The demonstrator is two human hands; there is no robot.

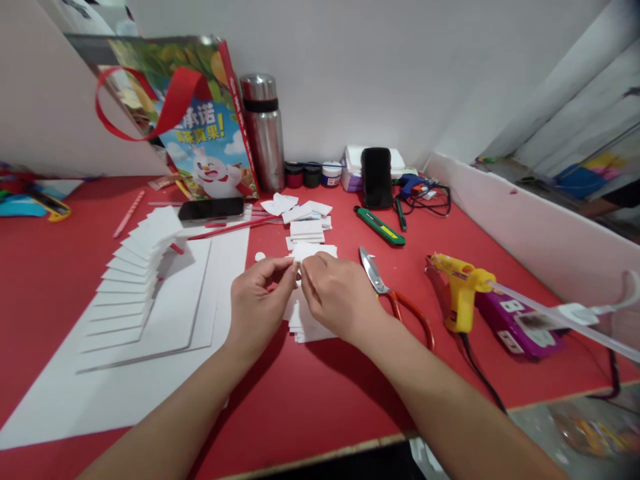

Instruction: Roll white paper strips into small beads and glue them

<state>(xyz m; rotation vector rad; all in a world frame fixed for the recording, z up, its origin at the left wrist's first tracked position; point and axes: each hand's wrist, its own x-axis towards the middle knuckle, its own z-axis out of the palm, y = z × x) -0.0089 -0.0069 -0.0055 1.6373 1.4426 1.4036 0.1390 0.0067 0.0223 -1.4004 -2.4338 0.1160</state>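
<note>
Above the middle of the red table, my left hand and my right hand meet fingertip to fingertip. Both are closed in a pinch around a small white piece, mostly hidden by the fingers. Under and behind them lie stacked white foam-board pieces, with smaller white cut strips farther back. Just right of my right hand are scissors with orange handles, blades spread. A curved, fanned stair of white boards stands on a white board base to the left.
A yellow hot glue gun leans against a purple box at right, its cable trailing off the front edge. A green utility knife, black phone, steel flask, paint jars and printed bag stand behind.
</note>
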